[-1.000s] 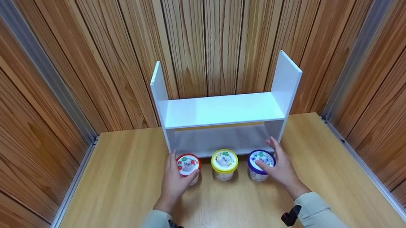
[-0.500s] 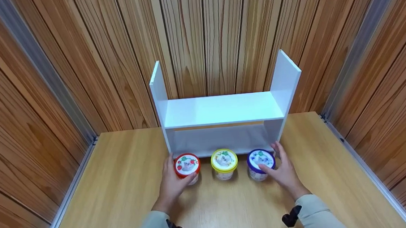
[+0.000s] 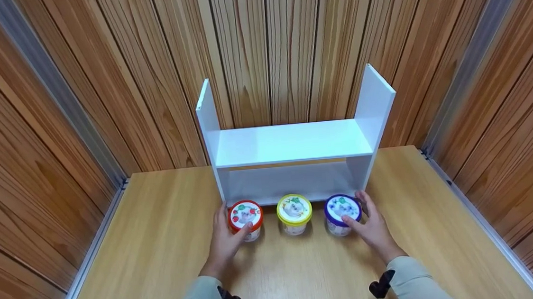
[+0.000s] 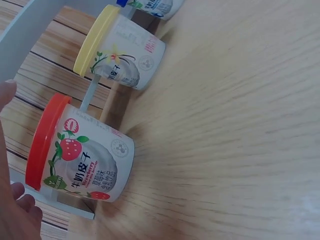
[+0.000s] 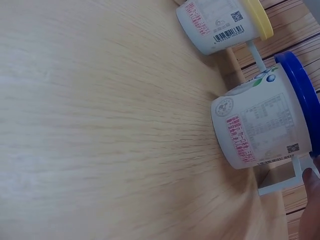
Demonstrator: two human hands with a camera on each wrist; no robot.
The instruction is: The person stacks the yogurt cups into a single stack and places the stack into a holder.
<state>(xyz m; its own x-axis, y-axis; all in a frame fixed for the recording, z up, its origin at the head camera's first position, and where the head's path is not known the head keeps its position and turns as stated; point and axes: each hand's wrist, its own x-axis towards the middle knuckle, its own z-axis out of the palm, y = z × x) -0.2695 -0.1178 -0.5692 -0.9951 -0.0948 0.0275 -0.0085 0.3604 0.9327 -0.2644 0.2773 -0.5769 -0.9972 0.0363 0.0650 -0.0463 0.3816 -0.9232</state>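
Three small white cups stand in a row on the wooden table [image 3: 160, 253], just in front of a white shelf [image 3: 290, 143]. My left hand [image 3: 232, 223] curls round the red-lidded strawberry cup [image 3: 245, 215], thumb at its front and fingers behind its left side. My right hand [image 3: 358, 212] curls round the blue-lidded cup [image 3: 342, 208] in the same way. The yellow-lidded cup [image 3: 294, 209] stands untouched between them. In the left wrist view the red-lidded cup [image 4: 80, 155] sits upright beside my palm. The right wrist view has the blue-lidded cup [image 5: 265, 125] with a fingertip [image 5: 312, 200] beside it.
The shelf has an upper board and a lower opening, both bare. Wood-panelled walls [image 3: 32, 139] close in the table on the left, back and right, with metal rails [image 3: 89, 258] along the side edges.
Both hands have closed in round their cups. The right hand's fingers, spread behind the blue-lidded cup a second ago, now lie against its side. The cups have not moved.
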